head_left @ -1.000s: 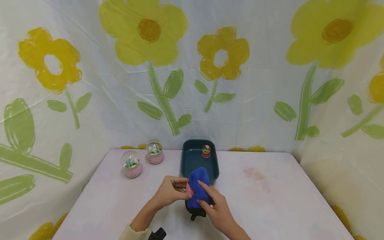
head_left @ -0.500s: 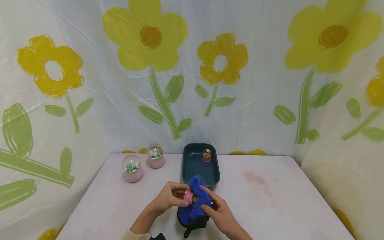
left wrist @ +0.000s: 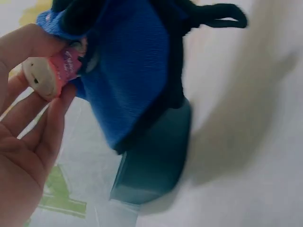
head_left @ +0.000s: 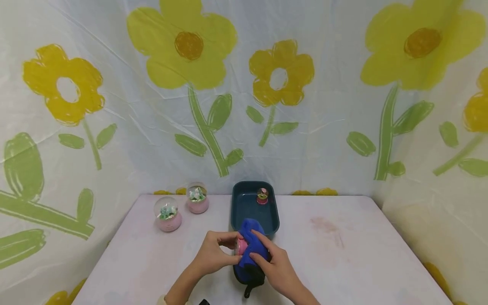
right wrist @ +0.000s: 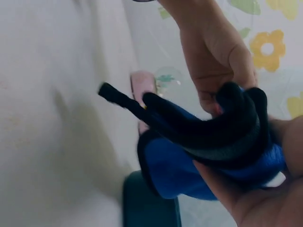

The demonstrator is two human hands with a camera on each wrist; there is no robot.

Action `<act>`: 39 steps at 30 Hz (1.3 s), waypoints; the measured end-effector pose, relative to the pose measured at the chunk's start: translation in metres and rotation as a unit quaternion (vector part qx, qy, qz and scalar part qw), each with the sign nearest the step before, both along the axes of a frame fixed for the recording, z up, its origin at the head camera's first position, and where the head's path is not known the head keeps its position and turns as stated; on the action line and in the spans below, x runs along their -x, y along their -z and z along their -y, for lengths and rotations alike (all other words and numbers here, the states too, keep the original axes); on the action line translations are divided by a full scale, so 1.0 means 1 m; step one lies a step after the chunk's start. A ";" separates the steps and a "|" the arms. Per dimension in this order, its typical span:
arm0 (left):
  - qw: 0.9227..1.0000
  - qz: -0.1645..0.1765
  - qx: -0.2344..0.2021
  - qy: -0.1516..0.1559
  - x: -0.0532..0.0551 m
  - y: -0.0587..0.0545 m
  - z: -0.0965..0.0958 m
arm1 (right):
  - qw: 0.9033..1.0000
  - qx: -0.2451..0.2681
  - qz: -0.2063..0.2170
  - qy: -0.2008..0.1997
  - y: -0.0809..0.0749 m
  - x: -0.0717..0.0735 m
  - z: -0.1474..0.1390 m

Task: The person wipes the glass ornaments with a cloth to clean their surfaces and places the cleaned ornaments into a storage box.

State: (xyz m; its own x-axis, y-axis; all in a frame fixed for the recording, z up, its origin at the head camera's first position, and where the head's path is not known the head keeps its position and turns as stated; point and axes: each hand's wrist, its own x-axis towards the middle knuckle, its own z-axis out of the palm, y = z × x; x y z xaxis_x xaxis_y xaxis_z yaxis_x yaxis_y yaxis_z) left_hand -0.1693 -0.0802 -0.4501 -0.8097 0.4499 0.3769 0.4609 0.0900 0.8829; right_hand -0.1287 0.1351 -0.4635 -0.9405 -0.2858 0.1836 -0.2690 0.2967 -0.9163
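In the head view, my left hand pinches the pink base of a small snow globe between thumb and fingers. My right hand grips a blue cloth with black edging, folded round the other end of the globe, so its ball is hidden. The left wrist view shows the pale underside of the base facing outward, with the cloth draping down beside it. A black hanging loop sticks out from the cloth's edge in the right wrist view. Both hands are above the table, in front of the tray.
Behind the hands stands a dark teal tray, with another small snow globe in its far right part. Two larger snow globes with pink bases, a nearer one and a farther one, stand left on the white table.
Half a second ago the cloth stood partly away from the globe, with more of the pink base showing; now it is wrapped closer round it. The tray and other globes stay put.
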 end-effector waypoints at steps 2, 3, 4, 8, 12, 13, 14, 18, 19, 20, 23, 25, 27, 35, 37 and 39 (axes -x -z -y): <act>0.999 0.031 -0.007 0.012 0.003 0.004 0.003 | 0.999 0.011 0.020 -0.031 -0.002 0.001 -0.003; 0.998 0.050 -0.014 0.022 0.004 0.007 0.004 | 0.998 0.021 0.031 -0.049 -0.002 0.002 -0.005; 0.997 0.070 -0.025 0.034 0.006 0.010 0.006 | 0.996 0.033 0.044 -0.065 -0.002 0.002 -0.007; 0.982 0.145 -0.085 0.089 0.013 0.022 0.009 | 0.987 0.086 0.072 -0.113 -0.002 0.006 -0.013; 0.957 0.211 -0.152 0.129 0.015 0.031 0.010 | 0.978 0.132 0.084 -0.135 0.001 0.007 -0.013; 0.952 0.222 -0.163 0.132 0.014 0.033 0.010 | 0.976 0.144 0.088 -0.137 0.002 0.006 -0.013; 0.949 0.232 -0.169 0.131 0.013 0.035 0.009 | 0.975 0.151 0.092 -0.135 0.003 0.005 -0.012; 0.963 0.200 -0.153 0.099 0.010 0.039 0.003 | 0.975 0.169 0.102 -0.105 0.007 0.001 -0.013; 0.972 0.168 -0.140 0.085 0.010 0.040 0.001 | 0.977 0.165 0.099 -0.090 0.008 0.001 -0.012; 0.981 0.132 -0.124 0.070 0.009 0.041 -0.001 | 0.980 0.159 0.096 -0.074 0.008 0.001 -0.011; 0.997 0.009 -0.075 0.012 0.008 0.041 -0.005 | 0.986 0.138 0.087 -0.035 0.008 0.002 -0.007; 0.997 -0.062 -0.044 -0.019 0.004 0.032 -0.006 | 0.990 0.115 0.076 -0.017 0.007 0.004 -0.005; 0.994 -0.102 -0.014 -0.035 0.000 0.019 -0.007 | 0.994 0.090 0.062 -0.011 0.005 0.005 -0.004; 1.000 -0.017 0.006 0.018 0.009 0.006 0.004 | 0.999 0.027 0.030 -0.037 -0.006 0.009 -0.005; 0.999 0.033 -0.013 0.040 0.013 0.015 0.008 | 0.996 0.038 0.046 -0.059 -0.006 0.007 -0.005; 0.994 0.079 -0.036 0.061 0.017 0.026 0.011 | 0.994 0.052 0.059 -0.077 -0.004 0.006 -0.006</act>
State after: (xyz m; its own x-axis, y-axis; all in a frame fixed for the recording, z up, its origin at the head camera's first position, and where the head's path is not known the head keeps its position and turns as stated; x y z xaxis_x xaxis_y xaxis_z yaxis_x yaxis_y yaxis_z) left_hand -0.1859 -0.0907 -0.4757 -0.8029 0.5238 0.2846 0.3197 -0.0247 0.9472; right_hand -0.1347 0.1413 -0.4596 -0.9037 -0.4136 0.1108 -0.1930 0.1625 -0.9677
